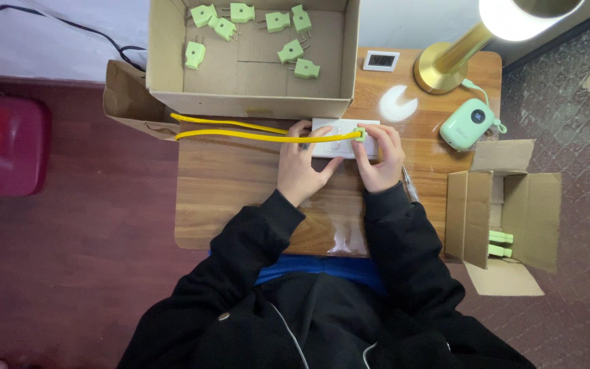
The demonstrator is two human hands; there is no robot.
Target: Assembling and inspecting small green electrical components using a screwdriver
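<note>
1. Wood-grain bench (240, 184) stands on a dark reddish floor (69, 273), with a red object (5, 143) off to the person's left and a patterned floor covering (582, 102) to the right.
2. At the far edge of the bench sits a large open cardboard box (250, 102); inside it lie loose green plugs (250, 34), scattered and turned different ways, metal prongs showing on several.
3. To the right of the bench, a smaller open cardboard box (507, 219) holds a few green pieces (500, 244) lying flat together at its bottom.
4. A white power strip (339, 137) lies just in front of the large box, its long axis running left to right across the bench.
5. A green plug (360, 133) sits on the strip near its right end; its yellow cable (240, 133) runs leftward, doubled into two roughly parallel strands, past the bench's left edge.
6. The left hand (302, 167) rests on the strip's left part, fingers curled over it, thumb along the near edge.
7. The right hand (380, 157) grips the strip's right end, fingertips at the green plug.
8. Farther right stand a gold lamp (445, 65), a small white display (381, 61), and a mint-green device (467, 123).
</note>
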